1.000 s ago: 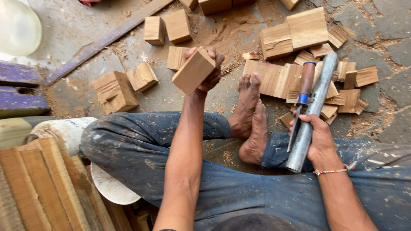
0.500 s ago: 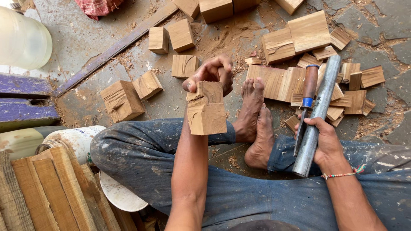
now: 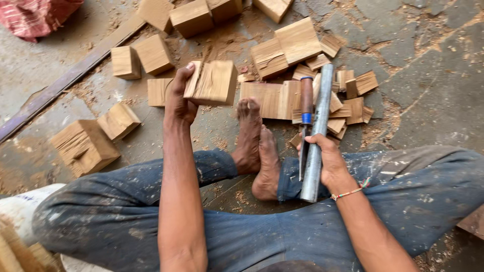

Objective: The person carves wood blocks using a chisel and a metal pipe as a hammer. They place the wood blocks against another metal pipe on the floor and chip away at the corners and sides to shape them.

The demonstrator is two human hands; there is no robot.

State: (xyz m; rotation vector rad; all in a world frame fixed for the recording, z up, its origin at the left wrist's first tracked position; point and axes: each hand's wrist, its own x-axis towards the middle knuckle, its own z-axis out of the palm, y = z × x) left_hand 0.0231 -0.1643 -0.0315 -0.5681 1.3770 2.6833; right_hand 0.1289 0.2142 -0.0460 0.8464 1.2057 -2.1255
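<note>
My left hand [image 3: 180, 98] grips a chunky wooden block [image 3: 212, 82] by its left end and holds it above the floor, just beyond my crossed bare feet [image 3: 258, 146]. My right hand [image 3: 328, 162] is closed around a grey metal rod [image 3: 316, 133] together with a chisel [image 3: 304, 118] that has a brown wooden handle and a blue band. Both tools point away from me over my right shin. I sit cross-legged in dusty blue trousers.
Several wooden blocks [image 3: 83, 146] lie on the stone floor to the left and far side, with a heap of thin offcuts [image 3: 348, 98] and larger pieces [image 3: 297, 40] past my feet. A long metal strip [image 3: 60, 85] runs diagonally at left. A red cloth [image 3: 35, 15] sits top left.
My left hand has turned the block over and carried it outward from near my knee, so it now lies level beyond my feet. The right hand and its tools have barely moved.
</note>
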